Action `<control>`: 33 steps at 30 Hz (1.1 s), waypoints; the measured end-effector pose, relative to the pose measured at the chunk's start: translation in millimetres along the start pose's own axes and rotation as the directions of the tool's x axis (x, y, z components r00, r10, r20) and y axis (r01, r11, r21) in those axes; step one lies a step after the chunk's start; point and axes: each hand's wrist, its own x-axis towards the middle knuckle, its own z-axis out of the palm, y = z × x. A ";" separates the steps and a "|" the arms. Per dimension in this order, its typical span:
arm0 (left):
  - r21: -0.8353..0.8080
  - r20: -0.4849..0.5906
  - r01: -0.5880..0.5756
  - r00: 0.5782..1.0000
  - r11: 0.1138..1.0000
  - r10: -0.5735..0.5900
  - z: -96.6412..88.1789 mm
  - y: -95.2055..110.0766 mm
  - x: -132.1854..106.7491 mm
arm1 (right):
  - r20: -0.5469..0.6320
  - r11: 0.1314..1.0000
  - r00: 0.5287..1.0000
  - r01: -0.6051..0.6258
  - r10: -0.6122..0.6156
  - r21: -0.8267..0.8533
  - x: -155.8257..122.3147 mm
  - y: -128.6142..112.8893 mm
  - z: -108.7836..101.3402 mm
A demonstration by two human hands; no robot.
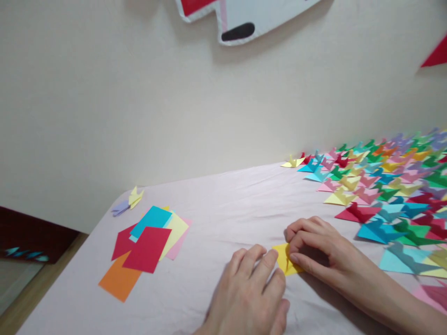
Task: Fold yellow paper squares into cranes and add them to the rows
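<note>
A small yellow folded paper point(284, 261) lies on the pale cloth-covered table point(223, 204) near its front edge. My right hand point(316, 249) has its fingers curled and pressed down on the paper's right side. My left hand point(249, 291) rests knuckles up at the paper's left edge, its fingertips touching or nearly touching the paper. Most of the paper is hidden under my fingers.
A loose pile of coloured paper squares point(146, 244), red, blue, yellow, pink and orange, lies at the left. Two small folded pieces point(129, 202) sit near the far left corner. Several rows of folded coloured paper figures point(387, 195) cover the right side. A wall stands behind.
</note>
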 end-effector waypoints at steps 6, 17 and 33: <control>0.023 -0.084 -0.018 0.996 1.000 0.020 2.9 0.2 4.4 | -0.029 1.000 1.000 0.011 -0.011 -0.002 -3.3 4.2 1.6; 0.120 0.046 -0.119 0.992 0.986 0.114 2.3 -6.8 1.5 | -0.041 0.999 0.999 0.020 -0.021 -0.029 -6.4 8.5 0.3; 0.302 -0.230 -0.086 0.960 0.949 0.161 30.9 7.5 4.0 | -0.018 0.926 0.975 0.204 -0.221 -0.318 -16.0 -10.7 -2.8</control>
